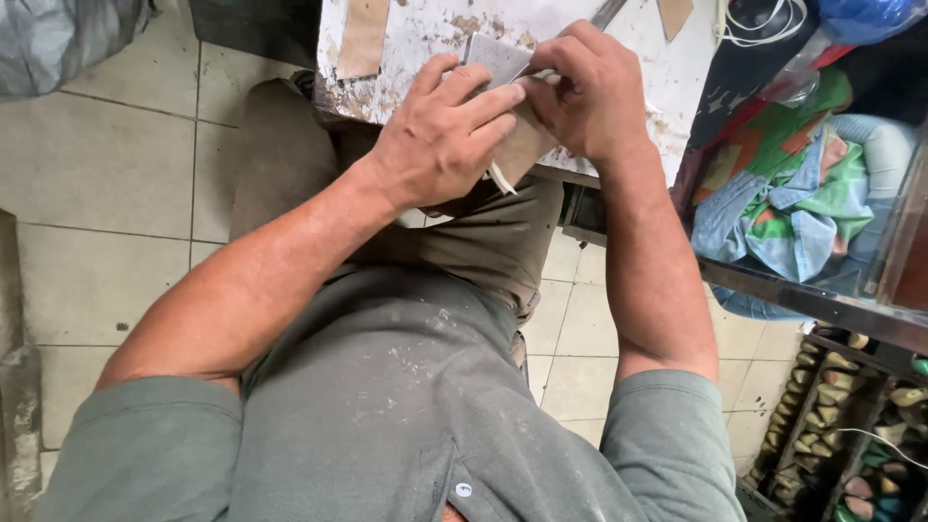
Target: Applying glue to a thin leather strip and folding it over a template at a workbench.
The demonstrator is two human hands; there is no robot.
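Note:
My left hand [447,133] presses down on a flat tan piece of material [522,145] with a grey patch [499,56] on top, at the near edge of a worn white work board [425,29]. My right hand [588,89] is closed around a slim tool whose metal end [607,13] sticks out beyond the knuckles; its working tip is hidden under my fingers. A pale strip [503,179] hangs off the board's edge below my left hand. Both hands touch each other over the piece.
A tan strip [363,39] and a smaller tan scrap [674,14] lie on the board. A glass case [822,193] with bundled coloured cloth stands at right, with shelves of shoe parts [851,435] below. Tiled floor [106,174] is at left.

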